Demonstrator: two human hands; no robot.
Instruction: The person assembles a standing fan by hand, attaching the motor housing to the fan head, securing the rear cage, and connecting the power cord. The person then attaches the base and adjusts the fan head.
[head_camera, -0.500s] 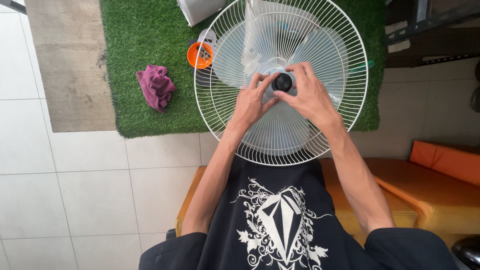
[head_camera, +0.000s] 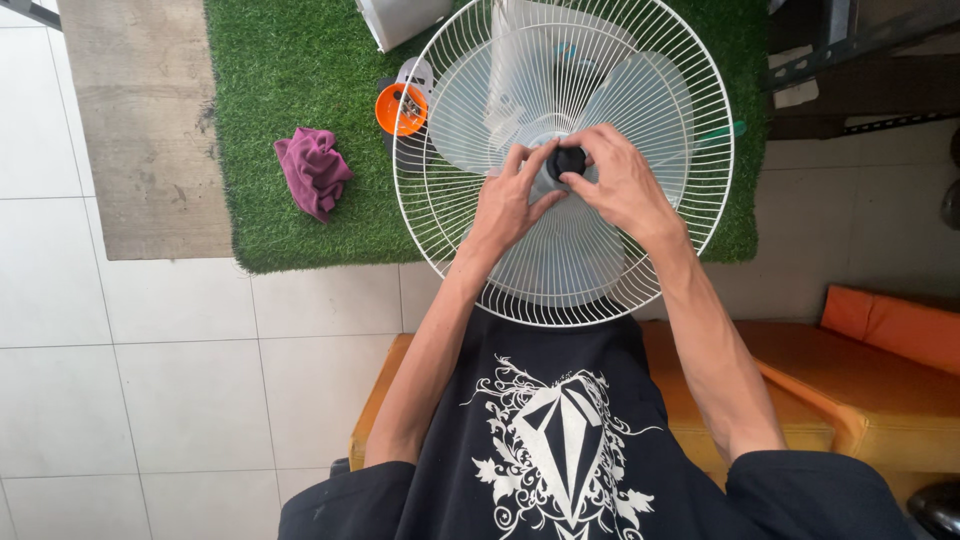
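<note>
Nearest the person, an orange cushioned seat (head_camera: 800, 400) runs beneath the black printed shirt (head_camera: 560, 440), and just beyond its front edge stands the white wire fan guard (head_camera: 440, 240), taken here as the landmark. The guard's near rim overhangs bare white floor tiles (head_camera: 150, 380), which lie open to the left of it. Inside the guard, pale translucent blades (head_camera: 470, 110) surround a small black hub cap (head_camera: 566, 160) at the centre. The left hand (head_camera: 510, 200) reaches in over the near rim, fingers bent and narrowly spread, tips touching the cap's left side. The right hand (head_camera: 620, 185) closes around the cap from the right, thumb and forefinger pinching it; how firmly cannot be told, as the fingers hide most of it. Behind the guard lies a green artificial turf mat (head_camera: 280, 80). On it, just beyond the guard's upper-left rim, sits a small round orange container (head_camera: 398, 110); well left of the guard lies a crumpled maroon cloth (head_camera: 313, 170). A white boxy object (head_camera: 400, 20) sits past the guard's far rim.
</note>
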